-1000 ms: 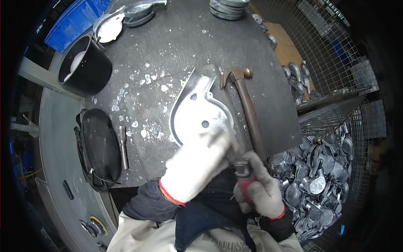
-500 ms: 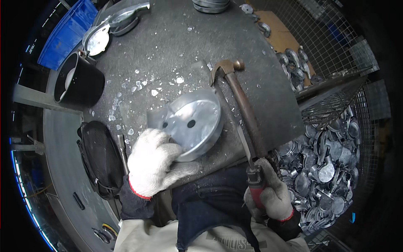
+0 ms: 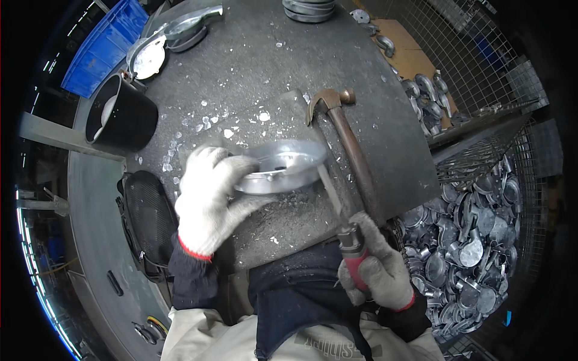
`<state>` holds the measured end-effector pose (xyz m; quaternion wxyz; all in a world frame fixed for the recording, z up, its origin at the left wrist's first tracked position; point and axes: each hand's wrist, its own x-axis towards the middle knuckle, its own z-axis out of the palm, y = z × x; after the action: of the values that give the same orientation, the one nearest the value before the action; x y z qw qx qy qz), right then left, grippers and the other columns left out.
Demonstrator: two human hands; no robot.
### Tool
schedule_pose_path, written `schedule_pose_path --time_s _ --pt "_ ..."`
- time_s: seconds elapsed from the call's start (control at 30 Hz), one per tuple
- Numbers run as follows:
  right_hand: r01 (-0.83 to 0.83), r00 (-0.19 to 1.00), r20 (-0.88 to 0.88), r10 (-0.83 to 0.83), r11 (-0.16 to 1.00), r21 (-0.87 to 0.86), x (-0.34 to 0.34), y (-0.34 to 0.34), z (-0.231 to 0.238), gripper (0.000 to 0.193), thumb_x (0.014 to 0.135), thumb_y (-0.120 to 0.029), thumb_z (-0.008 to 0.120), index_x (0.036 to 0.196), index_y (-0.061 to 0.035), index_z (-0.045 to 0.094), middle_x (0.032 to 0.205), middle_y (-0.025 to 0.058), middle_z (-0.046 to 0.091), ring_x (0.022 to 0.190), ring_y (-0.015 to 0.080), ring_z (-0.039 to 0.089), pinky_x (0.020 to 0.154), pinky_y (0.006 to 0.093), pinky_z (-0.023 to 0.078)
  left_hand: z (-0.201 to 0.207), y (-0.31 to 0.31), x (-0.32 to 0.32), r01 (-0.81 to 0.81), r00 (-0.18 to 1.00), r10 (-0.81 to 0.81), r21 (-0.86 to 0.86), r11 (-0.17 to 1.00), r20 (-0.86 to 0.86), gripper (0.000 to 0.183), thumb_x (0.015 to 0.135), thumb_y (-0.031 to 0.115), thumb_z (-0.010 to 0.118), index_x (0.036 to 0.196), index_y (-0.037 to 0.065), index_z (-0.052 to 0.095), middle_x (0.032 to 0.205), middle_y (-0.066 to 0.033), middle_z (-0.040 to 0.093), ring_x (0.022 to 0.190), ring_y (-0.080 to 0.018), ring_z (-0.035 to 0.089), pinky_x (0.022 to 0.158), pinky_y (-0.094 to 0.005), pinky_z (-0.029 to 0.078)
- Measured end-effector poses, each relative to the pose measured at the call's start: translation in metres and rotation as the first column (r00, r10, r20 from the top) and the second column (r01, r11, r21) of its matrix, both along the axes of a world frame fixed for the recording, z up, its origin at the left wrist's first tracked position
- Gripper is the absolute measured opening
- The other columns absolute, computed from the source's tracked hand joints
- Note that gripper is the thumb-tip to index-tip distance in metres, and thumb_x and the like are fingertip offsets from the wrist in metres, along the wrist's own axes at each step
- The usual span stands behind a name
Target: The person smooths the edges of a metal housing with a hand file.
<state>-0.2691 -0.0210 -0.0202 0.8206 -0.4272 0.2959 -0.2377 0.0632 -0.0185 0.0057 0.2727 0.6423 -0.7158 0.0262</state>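
Note:
My left hand (image 3: 208, 195), in a white knit glove with a red cuff, grips the left side of a round, shallow metal casting (image 3: 280, 183). The casting is tilted, showing its rim and a dark hole in its face. In my right hand (image 3: 382, 271), also gloved, is a red-handled file (image 3: 331, 192) with a long flat blade pointing up and away. The blade's tip is at the casting's right rim; whether they touch I cannot tell. A claw hammer (image 3: 350, 135) with a brown handle lies just right of the file.
Metal flakes litter the dark worktable (image 3: 265, 66). At left are a black bucket (image 3: 129, 120), a blue crate (image 3: 102, 45) and a black mesh bag (image 3: 144, 219). Castings (image 3: 192, 30) lie at the far left, with a stack (image 3: 309, 11) at the back. A wire bin (image 3: 463, 253) full of castings stands at right.
The casting has tipped from showing its broad face to nearly edge-on. My right hand has brought the file up and left, its tip now at the rim.

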Motion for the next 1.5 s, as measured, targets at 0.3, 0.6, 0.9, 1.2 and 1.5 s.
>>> schedule_pose_path --time_s 0.3,0.6,0.9,1.2,1.5 --pt "0.006 0.999 -0.038 -0.006 1.0 -0.007 0.013 -0.003 0.004 0.082 0.112 -0.048 0.06 0.175 -0.0127 0.022 0.086 0.0143 0.069 0.058 0.0147 0.062 0.051 0.0289 0.05 -0.007 0.013 -0.037 0.002 1.0 -0.001 0.059 0.998 -0.01 0.058 0.062 0.032 0.104 0.106 0.006 0.076 0.104 -0.0131 0.076 0.098 -0.0333 0.075 0.09 -0.0418 0.059" --pt "-0.081 0.993 0.105 0.06 0.975 0.208 0.006 -0.006 0.0 0.068 0.115 -0.017 0.056 0.175 -0.0117 0.026 0.135 0.0094 0.069 0.088 0.011 0.066 0.078 0.0278 0.057 -0.008 0.016 -0.043 -0.022 0.999 0.023 0.028 0.999 -0.037 0.055 0.066 0.034 0.1 0.107 0.007 0.075 0.102 -0.0129 0.076 0.092 -0.0341 0.074 0.085 -0.0413 0.059" --pt "-0.059 0.948 -0.305 -0.096 0.886 -0.46 0.017 0.003 0.011 0.072 0.104 -0.013 0.073 0.168 -0.0076 0.042 0.113 0.0165 0.074 0.073 0.0156 0.071 0.067 0.0294 0.059 -0.002 0.014 -0.05 -0.026 1.0 0.024 0.081 0.996 0.018 0.058 0.064 0.031 0.1 0.111 0.008 0.075 0.101 -0.0124 0.075 0.09 -0.0325 0.074 0.083 -0.0398 0.059" --pt "-0.132 0.89 -0.332 -0.313 0.52 -0.844 0.028 0.01 -0.005 0.075 0.099 -0.015 0.078 0.165 -0.0045 0.044 0.093 0.0133 0.074 0.065 0.0261 0.073 0.066 0.0383 0.063 0.0 0.013 -0.056 -0.053 0.999 0.053 0.038 0.998 0.004 0.058 0.065 0.028 0.099 0.115 0.008 0.075 0.104 -0.0125 0.075 0.093 -0.0342 0.074 0.085 -0.0413 0.059" --pt "-0.009 0.975 -0.144 -0.172 0.612 -0.791 0.028 0.009 -0.009 0.074 0.102 -0.012 0.075 0.166 0.0 0.04 0.15 0.0312 0.062 0.11 0.0325 0.08 0.093 0.0347 0.063 -0.001 0.014 -0.058 -0.129 0.991 0.13 0.07 0.989 -0.016 0.056 0.065 0.028 0.101 0.11 0.005 0.074 0.104 -0.013 0.076 0.094 -0.0327 0.075 0.088 -0.04 0.059"
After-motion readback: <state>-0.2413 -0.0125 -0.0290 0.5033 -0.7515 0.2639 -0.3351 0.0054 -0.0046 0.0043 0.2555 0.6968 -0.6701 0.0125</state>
